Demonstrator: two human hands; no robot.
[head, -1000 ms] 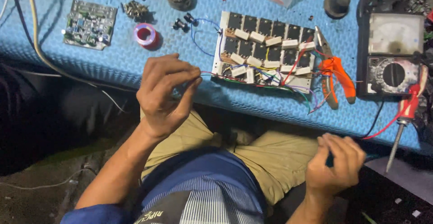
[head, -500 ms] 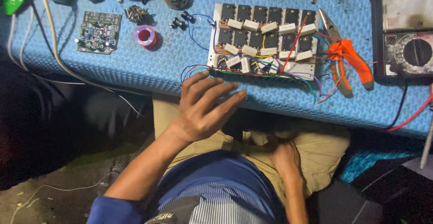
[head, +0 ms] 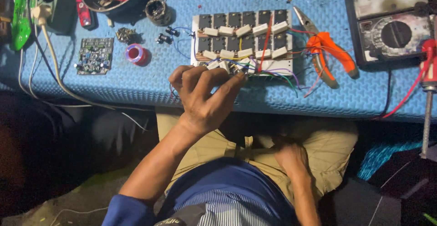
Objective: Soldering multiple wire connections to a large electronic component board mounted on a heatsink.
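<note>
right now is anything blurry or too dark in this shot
Head view: the blue mat and the circuit board are evenly lit and sharp; the left hand at the board's near edge is clear; the right hand on the lap is dimmer; the floor at lower left falls into deep shadow.

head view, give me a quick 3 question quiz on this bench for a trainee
1. True or false: the left hand has its fingertips at the near edge of the white board of black and white components.
2. Which lies just right of that board? A) orange-handled pliers B) small green circuit board C) pink spool of solder wire
3. Where does the right hand rest?

Key
1. True; the fingers meet the board's near edge among its coloured wires.
2. A. The green board and the spool lie to its left on the blue foam mat.
3. On the lap, against the khaki trousers, away from the mat.
</note>
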